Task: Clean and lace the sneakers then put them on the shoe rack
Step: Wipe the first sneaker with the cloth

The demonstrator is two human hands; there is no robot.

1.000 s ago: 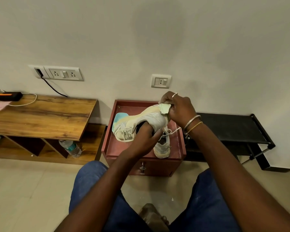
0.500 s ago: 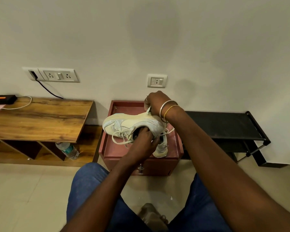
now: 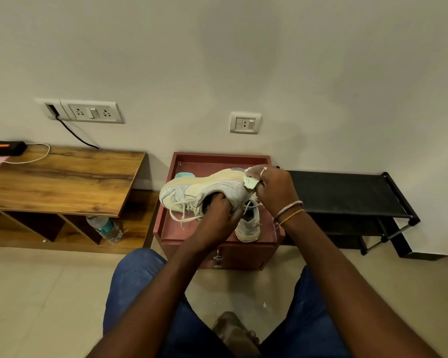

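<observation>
Cloth (image 3: 249, 181) against sneaker (image 3: 205, 187) in left hand (image 3: 217, 215)

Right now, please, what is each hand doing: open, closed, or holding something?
Left hand: closed, gripping the sneaker by its opening.
Right hand: closed, pinching a pale cloth against the sneaker.

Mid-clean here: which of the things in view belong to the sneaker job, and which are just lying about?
Job: held sneaker, cloth, second sneaker, black shoe rack.
Lying about: water bottle, wooden table, black device.
</observation>
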